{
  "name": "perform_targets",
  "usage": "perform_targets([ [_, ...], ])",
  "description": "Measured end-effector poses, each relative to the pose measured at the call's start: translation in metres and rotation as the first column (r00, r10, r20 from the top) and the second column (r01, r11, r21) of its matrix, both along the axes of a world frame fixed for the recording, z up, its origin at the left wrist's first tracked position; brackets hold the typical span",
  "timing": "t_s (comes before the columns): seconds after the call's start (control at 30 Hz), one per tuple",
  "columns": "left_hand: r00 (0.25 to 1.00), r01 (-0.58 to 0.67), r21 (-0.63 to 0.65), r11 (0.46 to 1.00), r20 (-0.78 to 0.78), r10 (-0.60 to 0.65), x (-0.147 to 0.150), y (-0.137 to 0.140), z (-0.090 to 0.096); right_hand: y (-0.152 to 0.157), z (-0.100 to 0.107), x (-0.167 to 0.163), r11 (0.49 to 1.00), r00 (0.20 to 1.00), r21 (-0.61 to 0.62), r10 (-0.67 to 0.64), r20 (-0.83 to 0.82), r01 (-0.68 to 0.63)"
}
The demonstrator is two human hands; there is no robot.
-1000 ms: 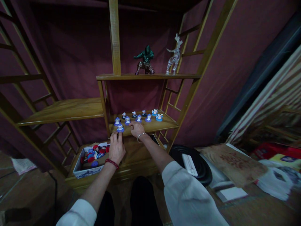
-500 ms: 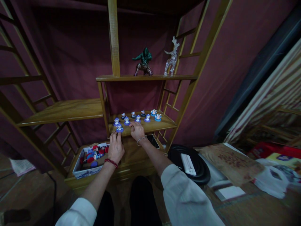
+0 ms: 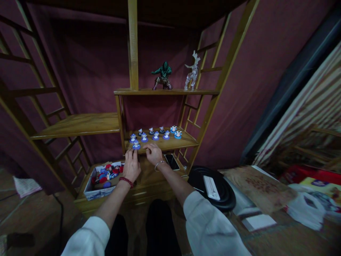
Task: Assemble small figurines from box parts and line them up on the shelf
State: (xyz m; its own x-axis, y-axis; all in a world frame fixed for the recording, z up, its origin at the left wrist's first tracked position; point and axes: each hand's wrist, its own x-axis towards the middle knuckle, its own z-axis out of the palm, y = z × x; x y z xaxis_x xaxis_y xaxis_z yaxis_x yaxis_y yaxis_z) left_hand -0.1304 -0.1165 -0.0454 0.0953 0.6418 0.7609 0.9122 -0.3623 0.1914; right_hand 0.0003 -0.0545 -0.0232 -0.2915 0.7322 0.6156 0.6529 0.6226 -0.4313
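Note:
My left hand [image 3: 131,166], a dark red bead bracelet on its wrist, reaches up to the shelf's front edge. Its outstretched fingers are at the base of a purple-haired figurine [image 3: 136,144] on a blue base; whether they touch it I cannot tell. My right hand [image 3: 154,154] is just right of that figurine, fingers loosely bent and index finger pointing left, with nothing visible in it. Behind stand more purple figurines [image 3: 156,135] in a row, several small dark-based figurines [image 3: 151,131] at the back, and two blue-based figurines [image 3: 178,134] at the right.
A box [image 3: 99,192] of red and blue figurines sits low at left. Beside my right wrist lies a dark-screened phone [image 3: 172,161]. Overhead, a shelf board [image 3: 170,92] carries a green crouching statuette [image 3: 163,74] and a clear deer figure [image 3: 192,73]. A black coil [image 3: 226,197] lies at right.
My right hand has drawn slightly down and back from the purple row, its index fingertip now nearer the front figurine. My left hand stays by that figurine. The camera view has shifted slightly.

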Motion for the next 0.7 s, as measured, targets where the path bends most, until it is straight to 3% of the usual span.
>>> perform_targets([
  [0.23, 0.989, 0.005, 0.007, 1.000, 0.145, -0.006, 0.000, 0.004, 0.003, -0.002, 0.010, -0.010, 0.987, 0.996, -0.141, -0.070, 0.062, 0.078],
  [0.37, 0.981, 0.021, -0.029, 0.999, 0.192, -0.015, 0.000, 0.007, 0.001, 0.004, 0.014, -0.018, 0.976, 0.994, -0.213, -0.024, 0.105, 0.046],
  [0.7, 0.979, 0.020, -0.049, 0.999, 0.202, -0.010, -0.004, 0.007, -0.002, 0.011, 0.017, -0.024, 0.966, 0.982, -0.256, 0.023, 0.187, 0.026],
])
